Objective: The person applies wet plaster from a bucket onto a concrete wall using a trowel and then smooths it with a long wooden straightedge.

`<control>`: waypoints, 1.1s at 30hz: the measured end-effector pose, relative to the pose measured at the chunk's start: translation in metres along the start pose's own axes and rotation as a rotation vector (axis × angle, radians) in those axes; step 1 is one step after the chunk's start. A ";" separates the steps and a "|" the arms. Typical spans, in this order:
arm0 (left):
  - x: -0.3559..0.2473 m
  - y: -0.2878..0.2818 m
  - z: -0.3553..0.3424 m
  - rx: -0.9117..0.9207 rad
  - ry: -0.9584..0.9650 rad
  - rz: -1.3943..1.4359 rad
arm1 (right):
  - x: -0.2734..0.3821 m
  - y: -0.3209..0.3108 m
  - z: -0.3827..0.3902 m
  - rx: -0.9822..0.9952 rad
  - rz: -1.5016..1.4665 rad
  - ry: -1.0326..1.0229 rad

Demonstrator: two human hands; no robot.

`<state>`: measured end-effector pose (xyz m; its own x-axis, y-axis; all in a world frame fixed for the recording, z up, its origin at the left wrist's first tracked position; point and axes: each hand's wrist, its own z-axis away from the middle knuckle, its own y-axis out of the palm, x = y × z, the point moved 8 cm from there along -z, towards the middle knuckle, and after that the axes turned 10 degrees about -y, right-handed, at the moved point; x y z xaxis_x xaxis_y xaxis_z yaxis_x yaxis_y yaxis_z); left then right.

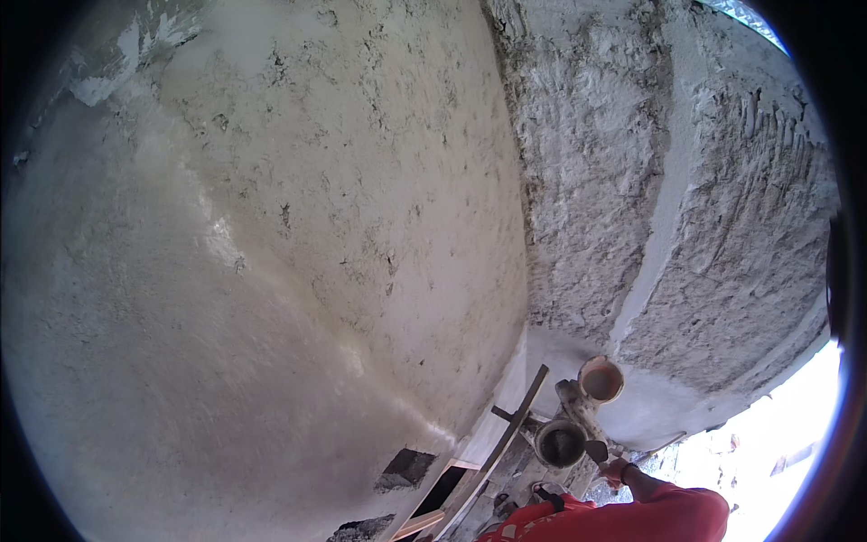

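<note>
My right hand (616, 471), with a dark band at its wrist, is closed at the lower right and reaches out from a red sleeve. It grips a trowel (596, 451), whose dark blade points toward a round bucket (538, 449). Grey mortar (562, 444) lies inside that bucket. The blade is beside the bucket's right rim; whether they touch, I cannot tell. Farther off stands a second bucket (619, 390), pale-rimmed, with a light brownish inside. My left hand is not visible.
A large smoothed plaster wall (361, 226) fills the left and middle. Rough grey plaster (587, 181) with a paler vertical strip (670, 194) covers the right. A long wooden bar (517, 420) slants beside the buckets. Dark openings (405, 470) break the wall's lower part. Bright daylight shows lower right.
</note>
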<state>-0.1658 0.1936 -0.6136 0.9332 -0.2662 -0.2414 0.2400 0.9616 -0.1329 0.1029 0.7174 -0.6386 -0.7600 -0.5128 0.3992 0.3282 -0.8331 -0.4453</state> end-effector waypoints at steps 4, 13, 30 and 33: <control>-0.010 -0.011 -0.003 -0.011 0.012 -0.020 | 0.028 0.004 0.041 -0.011 -0.058 0.079; -0.021 -0.008 -0.013 0.015 0.015 -0.052 | 0.007 0.012 0.061 -0.066 -0.120 0.202; 0.046 -0.073 -0.035 -0.048 0.037 -0.028 | 0.010 0.027 0.093 -0.097 -0.231 0.198; 0.036 -0.055 -0.040 0.041 0.198 0.079 | -0.003 0.022 0.103 -0.140 -0.328 0.189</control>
<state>-0.1557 0.1287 -0.6540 0.8799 -0.1935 -0.4339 0.1823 0.9809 -0.0676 0.1697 0.6793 -0.5669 -0.9056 -0.1667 0.3899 -0.0183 -0.9032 -0.4288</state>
